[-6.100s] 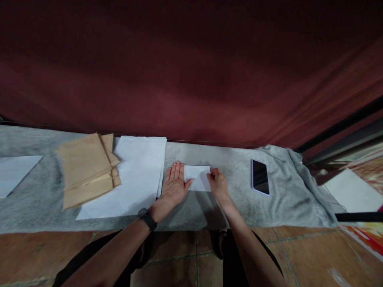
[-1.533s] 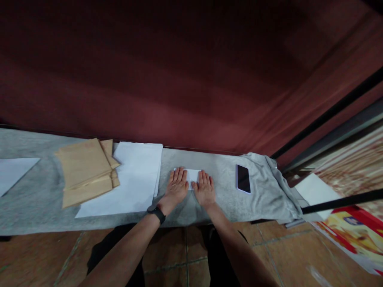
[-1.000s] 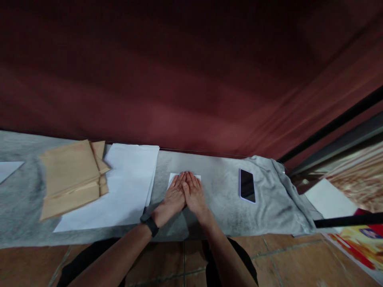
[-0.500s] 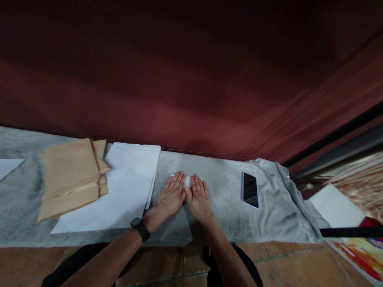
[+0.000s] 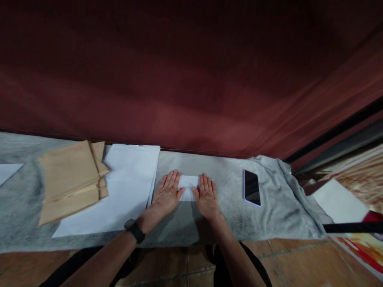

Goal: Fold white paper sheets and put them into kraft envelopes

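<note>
A small white piece of paper (image 5: 188,182), which looks folded, lies flat on the grey cloth. My left hand (image 5: 167,193) rests palm down over its left end, fingers stretched forward and the thumb pointing inward. Over the right end lies my right hand (image 5: 207,197), also flat, its thumb reaching toward the middle. Between the two hands the paper's centre shows, while both ends are covered. A dark watch (image 5: 135,231) is on my left wrist. Just left of my left hand are large white sheets (image 5: 131,179).
Brown paper envelopes or bags (image 5: 72,171) overlap the white sheets. A phone (image 5: 251,187) with a pale purple edge lies to the right on the grey cloth (image 5: 230,167). Behind the cloth rises a dark red surface (image 5: 185,111). A black bar (image 5: 353,227) stands at the right.
My hands have slid apart, left hand leftward and right hand rightward, baring more of the small paper between them. The camera view has shifted slightly.
</note>
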A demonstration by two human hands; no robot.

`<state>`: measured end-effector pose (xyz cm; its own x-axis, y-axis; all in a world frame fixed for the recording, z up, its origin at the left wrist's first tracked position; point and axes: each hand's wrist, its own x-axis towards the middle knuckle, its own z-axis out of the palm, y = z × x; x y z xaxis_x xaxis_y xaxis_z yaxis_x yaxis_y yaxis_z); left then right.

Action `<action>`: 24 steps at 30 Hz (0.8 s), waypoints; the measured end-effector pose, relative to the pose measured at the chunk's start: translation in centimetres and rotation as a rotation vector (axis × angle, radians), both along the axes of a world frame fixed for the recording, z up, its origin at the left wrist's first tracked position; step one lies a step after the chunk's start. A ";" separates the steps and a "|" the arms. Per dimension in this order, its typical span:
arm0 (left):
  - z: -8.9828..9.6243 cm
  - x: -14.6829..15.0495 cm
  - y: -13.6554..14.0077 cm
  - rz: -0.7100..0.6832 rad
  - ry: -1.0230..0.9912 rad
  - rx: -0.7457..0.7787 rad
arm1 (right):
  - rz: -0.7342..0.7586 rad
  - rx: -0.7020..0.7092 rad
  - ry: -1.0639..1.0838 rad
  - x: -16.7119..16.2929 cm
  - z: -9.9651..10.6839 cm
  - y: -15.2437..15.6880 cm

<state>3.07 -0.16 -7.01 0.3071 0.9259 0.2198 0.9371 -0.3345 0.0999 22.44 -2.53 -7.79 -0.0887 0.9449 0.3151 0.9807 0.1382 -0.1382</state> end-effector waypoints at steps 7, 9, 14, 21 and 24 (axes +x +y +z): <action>-0.4 -0.4 0.0 0.009 -0.029 0.042 | -0.015 -0.031 0.014 0.5 -0.1 0.0; -0.7 -0.5 0.0 0.022 -0.031 0.069 | -0.025 -0.051 0.030 0.5 0.0 0.0; -0.5 -0.9 0.0 0.050 -0.024 0.091 | -0.029 -0.093 0.048 0.4 0.4 -0.1; 0.7 0.9 -1.6 -0.101 -0.059 0.091 | -0.009 -0.132 0.104 0.3 1.3 -0.1; 0.2 2.4 -2.4 -0.203 -0.055 0.074 | 0.077 -0.157 0.168 -0.1 1.6 -0.4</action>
